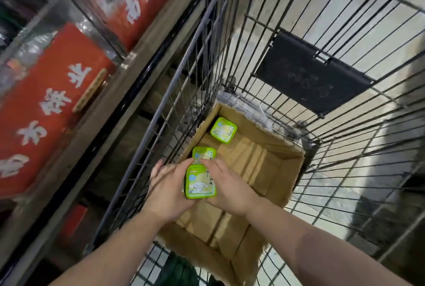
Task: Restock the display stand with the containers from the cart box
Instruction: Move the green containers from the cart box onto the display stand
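Green container (200, 181) sits dead centre over the cardboard box (271, 170), pinched between both hands: left hand (169, 190) at nine o'clock, right hand (226, 184) at three, fingers clamped on its side edges. A second container (203, 152) peeks out just behind at twelve; whose grip it's in, can't tell. One more container (223, 129) lies on the box floor further towards twelve. Looks light, rigid plastic, likely slick, so grip the rims. The wire cart (299, 60) surrounds everything.

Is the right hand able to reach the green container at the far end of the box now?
Probably not at once: the right hand and left hand are both gripping a container. The far container lies uncovered in the open box.
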Demonstrator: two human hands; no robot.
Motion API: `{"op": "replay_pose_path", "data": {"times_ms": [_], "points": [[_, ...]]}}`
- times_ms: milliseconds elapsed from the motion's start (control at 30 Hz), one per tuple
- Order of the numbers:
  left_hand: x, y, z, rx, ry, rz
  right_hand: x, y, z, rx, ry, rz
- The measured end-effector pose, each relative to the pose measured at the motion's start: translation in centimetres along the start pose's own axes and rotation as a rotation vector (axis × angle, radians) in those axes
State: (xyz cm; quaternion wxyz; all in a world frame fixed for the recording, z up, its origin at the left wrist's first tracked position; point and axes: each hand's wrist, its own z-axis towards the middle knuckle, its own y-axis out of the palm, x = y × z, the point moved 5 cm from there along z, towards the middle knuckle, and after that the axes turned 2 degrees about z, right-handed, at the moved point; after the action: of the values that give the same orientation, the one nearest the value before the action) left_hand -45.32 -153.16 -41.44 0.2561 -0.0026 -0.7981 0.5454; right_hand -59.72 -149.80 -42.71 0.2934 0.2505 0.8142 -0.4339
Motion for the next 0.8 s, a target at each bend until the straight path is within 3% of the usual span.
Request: {"op": "replay_pose_path", "data": {"times_ms": [167,300,400,533,800], "points": [[-0.6,0.7,-0.8,-0.054,-0.021,-0.035,0.2,0.8,0.5,-0.008,-0.047,-0.016],[-1.1,1.6,-1.3,-0.13,-0.142,-0.155,0.8,1.2,0.5,-0.027,-0.019,0.028],[-1.5,1.5,-1.9,-0.124,-0.188,-0.16,3.2,1.5,0.4,-0.08,0.074,0.059],[-2.1,1.7,-2.0,-0.105,-0.15,-0.142,7.5,1.2,1.8,-0.006,0.24,0.059],[-3.1,3.3,-2.3,-0.039,-0.121,-0.2,10.3,5.4,8.4,0.057,0.336,-0.022]]}}
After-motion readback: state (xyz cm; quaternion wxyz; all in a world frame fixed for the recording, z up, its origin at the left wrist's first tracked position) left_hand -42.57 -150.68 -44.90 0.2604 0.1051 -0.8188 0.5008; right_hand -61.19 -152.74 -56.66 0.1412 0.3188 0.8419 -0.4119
